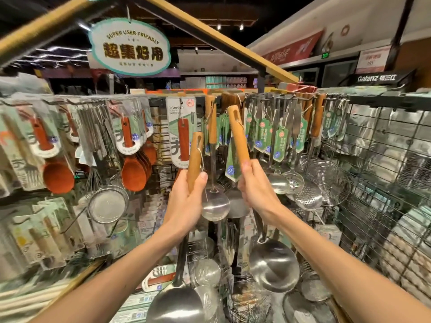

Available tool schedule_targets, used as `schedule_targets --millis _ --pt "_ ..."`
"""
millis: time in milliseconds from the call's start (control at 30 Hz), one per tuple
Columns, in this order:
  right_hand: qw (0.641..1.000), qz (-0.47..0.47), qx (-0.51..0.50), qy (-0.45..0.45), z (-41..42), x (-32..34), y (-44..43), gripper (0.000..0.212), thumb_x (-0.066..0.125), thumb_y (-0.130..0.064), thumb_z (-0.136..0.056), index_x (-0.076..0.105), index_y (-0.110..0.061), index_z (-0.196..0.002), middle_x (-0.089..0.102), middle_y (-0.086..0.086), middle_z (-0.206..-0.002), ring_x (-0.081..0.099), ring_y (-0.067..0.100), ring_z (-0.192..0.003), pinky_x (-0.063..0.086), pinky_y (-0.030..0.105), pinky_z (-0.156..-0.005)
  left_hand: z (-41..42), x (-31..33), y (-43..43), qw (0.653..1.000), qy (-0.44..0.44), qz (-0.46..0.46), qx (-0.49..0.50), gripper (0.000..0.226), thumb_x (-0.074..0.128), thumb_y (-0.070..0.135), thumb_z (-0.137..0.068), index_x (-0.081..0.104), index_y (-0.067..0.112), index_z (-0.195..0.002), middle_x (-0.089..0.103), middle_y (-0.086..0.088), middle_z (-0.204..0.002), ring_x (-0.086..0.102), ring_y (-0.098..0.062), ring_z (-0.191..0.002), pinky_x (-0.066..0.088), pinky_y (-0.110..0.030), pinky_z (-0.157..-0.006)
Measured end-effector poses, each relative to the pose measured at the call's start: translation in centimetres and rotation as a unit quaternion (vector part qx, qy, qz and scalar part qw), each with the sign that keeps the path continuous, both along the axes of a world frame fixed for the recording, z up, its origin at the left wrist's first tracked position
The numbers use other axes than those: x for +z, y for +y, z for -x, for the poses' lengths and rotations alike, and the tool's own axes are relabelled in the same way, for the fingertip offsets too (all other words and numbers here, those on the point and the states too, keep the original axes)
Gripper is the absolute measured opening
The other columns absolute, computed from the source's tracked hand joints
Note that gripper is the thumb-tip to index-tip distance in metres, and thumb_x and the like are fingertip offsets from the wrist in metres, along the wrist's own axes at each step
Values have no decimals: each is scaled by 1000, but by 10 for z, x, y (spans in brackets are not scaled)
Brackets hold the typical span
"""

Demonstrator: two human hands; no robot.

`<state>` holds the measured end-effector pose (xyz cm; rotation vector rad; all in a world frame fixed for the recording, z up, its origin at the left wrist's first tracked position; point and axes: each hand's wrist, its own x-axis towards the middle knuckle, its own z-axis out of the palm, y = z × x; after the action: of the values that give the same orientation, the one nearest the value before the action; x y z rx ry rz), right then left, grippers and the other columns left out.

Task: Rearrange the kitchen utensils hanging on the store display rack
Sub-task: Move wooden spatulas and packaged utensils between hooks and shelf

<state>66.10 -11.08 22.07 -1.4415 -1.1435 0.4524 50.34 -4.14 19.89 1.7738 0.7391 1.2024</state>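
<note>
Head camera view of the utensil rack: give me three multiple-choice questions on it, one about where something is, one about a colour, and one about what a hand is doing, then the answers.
1. Where does the wire skimmer hang?
A. left of both hands
B. to the right of the right hand
C. on the floor

2. What colour is the ladle handle held by the left hand?
A. light tan wood
B. blue
C. black

3. What is the right hand doing?
A. hanging open and idle
B. pointing at the ceiling
C. gripping a second wooden handle

Answers:
1 B, the skimmer hangs on the rack's right side, beyond that hand.
2 A, the handle shows pale tan wood above the fingers.
3 C, the fingers curl round the handle's lower end.
</note>
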Motion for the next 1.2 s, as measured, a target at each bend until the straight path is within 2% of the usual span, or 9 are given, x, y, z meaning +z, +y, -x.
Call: schedule_targets --millis 133,267,400,633,800,900,1000,1100,1200 --pt "1000 -15 -4 -11 -2 22 27 30 28 -46 -105 42 -23 -93 43 -3 -66 34 10 -49 29 29 -46 7 4 2 1000 -10 -5 13 17 47 56 -95 52 42 -89 52 16 -67 49 -10 -59 39 -36 -60" --pt "1000 -22 -5 -19 4 33 50 34 26 -51 -104 41 -23 -91 42 -3 -66 34 9 -46 29 29 -44 14 6 3 999 -18 -13 32 32 47 60 -93 53 29 -92 47 12 -66 47 -15 -60 42 -40 -60" --pt "999 -38 -6 -4 9 30 62 35 26 -52 -104 43 -24 -91 42 -6 -62 34 3 -40 29 23 -39 20 7 4 998 -11 -23 63 26 48 47 -100 53 23 -94 49 9 -67 48 -15 -61 41 -39 -61" --pt "999 -28 -19 -15 6 18 82 37 24 -51 -104 42 -21 -93 43 -2 -66 36 9 -47 31 25 -41 24 10 8 997 2 -14 77 26 45 51 -100 52 27 -93 50 9 -68 48 -13 -58 41 -38 -61" --pt "998 -2 -41 -49 1 18 104 36 21 -52 -105 40 -21 -103 48 1 -71 46 14 -55 43 31 -53 15 17 10 997 14 -16 80 36 37 67 -95 50 33 -92 49 14 -69 49 -10 -62 45 -39 -65" --pt "997 15 -38 -65 -6 16 117 36 22 -52 -104 42 -22 -103 56 3 -79 64 26 -77 56 47 -76 11 18 10 996 23 -15 84 43 33 72 -90 50 33 -97 49 15 -71 51 -10 -65 48 -40 -69" --pt "996 33 -34 -79 -11 14 126 34 24 -49 -105 44 -21 -110 58 3 -86 64 29 -88 52 49 -85 10 15 11 995 35 -16 92 47 32 73 -90 50 30 -97 50 10 -69 52 -14 -63 49 -44 -68" --pt "994 41 -41 -91 -14 15 131 38 25 -46 -107 45 -19 -125 63 6 -111 61 26 -102 41 42 -87 12 13 11 993 44 -14 105 45 31 68 -94 49 27 -97 50 8 -69 51 -15 -62 47 -41 -65" --pt "993 49 -40 -96 -17 14 135 42 26 -47 -106 45 -19 -131 61 5 -128 57 30 -118 40 46 -96 13 12 13 994 36 13 99 52 28 76 -91 51 29 -97 46 13 -67 47 -12 -62 48 -41 -71"
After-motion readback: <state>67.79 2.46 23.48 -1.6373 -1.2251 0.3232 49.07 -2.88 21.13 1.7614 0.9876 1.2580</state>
